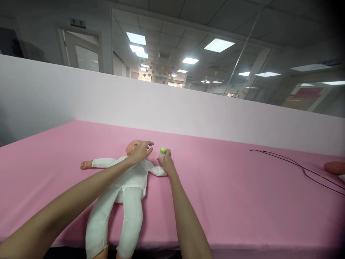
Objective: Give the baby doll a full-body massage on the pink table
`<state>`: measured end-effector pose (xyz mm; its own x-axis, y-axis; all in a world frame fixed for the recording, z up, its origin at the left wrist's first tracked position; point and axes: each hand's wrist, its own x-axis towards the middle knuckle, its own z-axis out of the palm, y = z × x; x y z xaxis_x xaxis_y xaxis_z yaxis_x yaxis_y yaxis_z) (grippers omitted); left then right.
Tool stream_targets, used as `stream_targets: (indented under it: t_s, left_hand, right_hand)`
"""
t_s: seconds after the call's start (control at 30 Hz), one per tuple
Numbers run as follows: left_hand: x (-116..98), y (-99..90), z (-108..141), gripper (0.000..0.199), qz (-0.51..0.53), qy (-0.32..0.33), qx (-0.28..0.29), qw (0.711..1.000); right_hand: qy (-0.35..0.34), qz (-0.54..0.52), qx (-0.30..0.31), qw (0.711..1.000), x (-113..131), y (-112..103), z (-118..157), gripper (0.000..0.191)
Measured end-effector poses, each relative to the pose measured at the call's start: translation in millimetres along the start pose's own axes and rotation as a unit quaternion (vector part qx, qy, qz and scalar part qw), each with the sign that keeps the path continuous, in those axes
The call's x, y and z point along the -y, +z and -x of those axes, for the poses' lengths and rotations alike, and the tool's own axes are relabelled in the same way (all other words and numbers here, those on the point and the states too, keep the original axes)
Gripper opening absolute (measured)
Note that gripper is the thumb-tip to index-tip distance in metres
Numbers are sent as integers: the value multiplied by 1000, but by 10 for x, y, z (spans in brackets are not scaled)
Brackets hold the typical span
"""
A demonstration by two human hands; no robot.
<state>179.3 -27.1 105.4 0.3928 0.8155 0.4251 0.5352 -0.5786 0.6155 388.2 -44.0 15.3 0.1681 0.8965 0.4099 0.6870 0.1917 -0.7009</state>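
Note:
A baby doll with a white cloth body lies on its back, its arms stretched out to the sides. My left hand is over the doll's head and upper chest, with its fingers apart and nothing in them; it hides part of the doll's face. Beside the doll's right-hand arm in view, my right hand grips a small bottle with a green top and a pale, whitish body. The bottle is upright, close to the pink surface. Whether its base touches the cloth, I cannot tell.
Pink cloth covers the table. A low white wall with glass above it runs along the back. Thin black cables lie at the right, near a reddish-brown rounded object at the edge of view.

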Motion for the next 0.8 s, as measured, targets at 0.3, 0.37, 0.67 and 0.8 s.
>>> stream_targets:
  t_s: [0.3,0.37,0.67,0.8]
  left_hand:
    - [-87,-57,59,35,29,2,1,1000]
    - [-67,-61,74,34,52,-2,4,999]
    - [-230,-18,158,23,458,-236,66,854]
    - [-379,142,60,42,575,-351,60,737]
  right_hand:
    - [-16,-25,8,1000,119,-87,33,65]
    - [-20,-33,24,999,142,-136,40,62]
    - [27,-70,63,995,257,-334,86,83]
    - [-24,-6,-27,999,410,-425,31,55]
